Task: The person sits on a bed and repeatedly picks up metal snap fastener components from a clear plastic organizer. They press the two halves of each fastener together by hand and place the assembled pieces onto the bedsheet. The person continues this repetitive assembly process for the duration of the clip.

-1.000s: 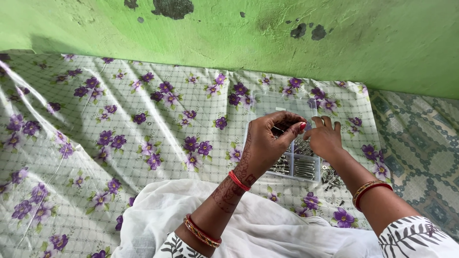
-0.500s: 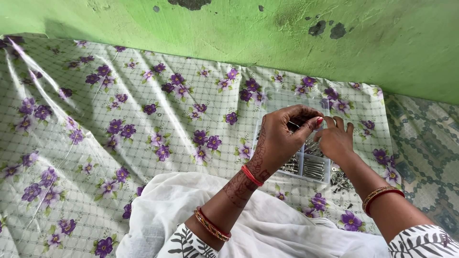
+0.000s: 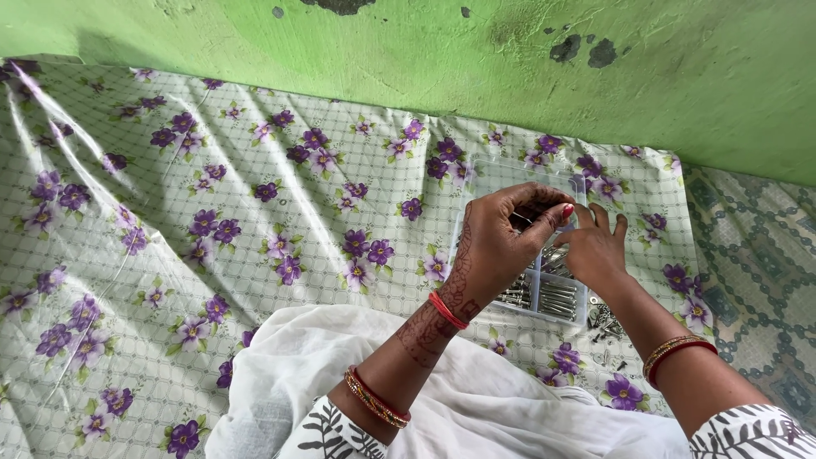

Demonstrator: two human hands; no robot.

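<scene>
A clear plastic compartment box (image 3: pixel 544 297) with several metal screws in it lies on the flowered sheet. Its transparent lid (image 3: pixel 497 174) stands open toward the wall. My left hand (image 3: pixel 501 242) hovers over the box with thumb and fingertips pinched on a small thin metal piece. My right hand (image 3: pixel 595 251) is beside it, fingers spread and pressed against the left fingertips above the box. What lies under the two hands is hidden.
A plastic sheet (image 3: pixel 212 229) printed with purple flowers covers the surface up to a green wall (image 3: pixel 425 59). Loose screws (image 3: pixel 605 321) lie right of the box. White cloth (image 3: pixel 289 374) covers my lap. A patterned mat (image 3: pixel 756 255) lies to the right.
The view has shifted slightly, and both hands sit a little lower and further right in it. They stay pinched together over the box.
</scene>
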